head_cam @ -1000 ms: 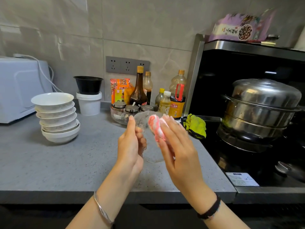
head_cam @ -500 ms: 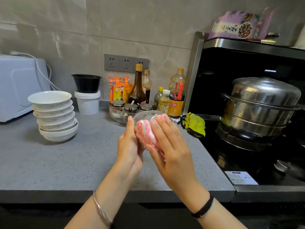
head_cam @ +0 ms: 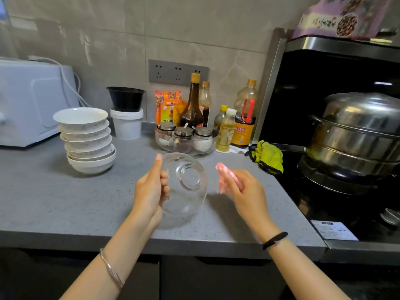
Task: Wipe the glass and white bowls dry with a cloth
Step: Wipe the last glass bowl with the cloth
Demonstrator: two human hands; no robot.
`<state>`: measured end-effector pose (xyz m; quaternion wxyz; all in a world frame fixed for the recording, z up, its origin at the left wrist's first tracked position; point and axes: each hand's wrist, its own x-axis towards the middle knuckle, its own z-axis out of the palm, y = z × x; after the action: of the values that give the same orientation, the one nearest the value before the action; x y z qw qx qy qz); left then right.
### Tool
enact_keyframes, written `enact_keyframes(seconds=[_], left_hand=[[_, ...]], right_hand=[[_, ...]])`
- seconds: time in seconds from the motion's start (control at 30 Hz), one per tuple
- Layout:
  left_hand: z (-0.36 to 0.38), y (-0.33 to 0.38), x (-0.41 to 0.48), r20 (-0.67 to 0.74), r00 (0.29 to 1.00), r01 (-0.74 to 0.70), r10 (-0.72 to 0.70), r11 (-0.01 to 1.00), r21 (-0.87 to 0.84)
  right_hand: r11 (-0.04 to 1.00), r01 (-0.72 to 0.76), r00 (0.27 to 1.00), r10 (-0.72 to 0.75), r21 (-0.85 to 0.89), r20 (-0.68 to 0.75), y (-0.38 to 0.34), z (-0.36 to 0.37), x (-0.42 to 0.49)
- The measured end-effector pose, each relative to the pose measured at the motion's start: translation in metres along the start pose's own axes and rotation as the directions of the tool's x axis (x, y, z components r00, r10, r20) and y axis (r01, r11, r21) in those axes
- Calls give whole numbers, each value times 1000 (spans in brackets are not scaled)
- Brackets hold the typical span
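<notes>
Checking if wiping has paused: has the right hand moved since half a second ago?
Yes. The right hand, gripping the pink cloth, has come off the glass bowl and shifted right, toward the yellow rag.

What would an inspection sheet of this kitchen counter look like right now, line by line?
Surface: grey speckled counter.
Job's things: glass bowl held tilted above the counter, base toward the camera; cloth apart from it; white bowls stacked at left.
Clutter: bottles, jar tray, yellow rag, black tub on white tub.
Hands: left hand grips the glass bowl's rim; right hand pinches the cloth.
Cables: white cord beside the microwave.
Surroundings: steamer on hob at right; sockets on tiled wall.
</notes>
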<state>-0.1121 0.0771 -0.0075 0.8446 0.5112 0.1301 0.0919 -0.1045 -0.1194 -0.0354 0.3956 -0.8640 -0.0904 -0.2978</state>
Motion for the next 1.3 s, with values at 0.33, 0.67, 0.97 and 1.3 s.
enact_keyframes(seconds=[0.33, 0.67, 0.97, 1.3], left_hand=[[6, -13, -12, 175, 985, 7, -8, 1000, 7], [63, -46, -53, 463, 878, 117, -121, 992, 36], [138, -128, -120, 740, 587, 161, -330, 943, 292], [197, -254, -191, 850, 388, -333, -356, 806, 489]], right_hand=[[971, -237, 938, 219, 34, 270, 21, 4, -11], [326, -639, 769, 313, 697, 558, 8, -111, -36], [140, -598, 704, 563, 789, 433, 59, -222, -125], [245, -530, 576, 806, 812, 132, 137, -337, -225]])
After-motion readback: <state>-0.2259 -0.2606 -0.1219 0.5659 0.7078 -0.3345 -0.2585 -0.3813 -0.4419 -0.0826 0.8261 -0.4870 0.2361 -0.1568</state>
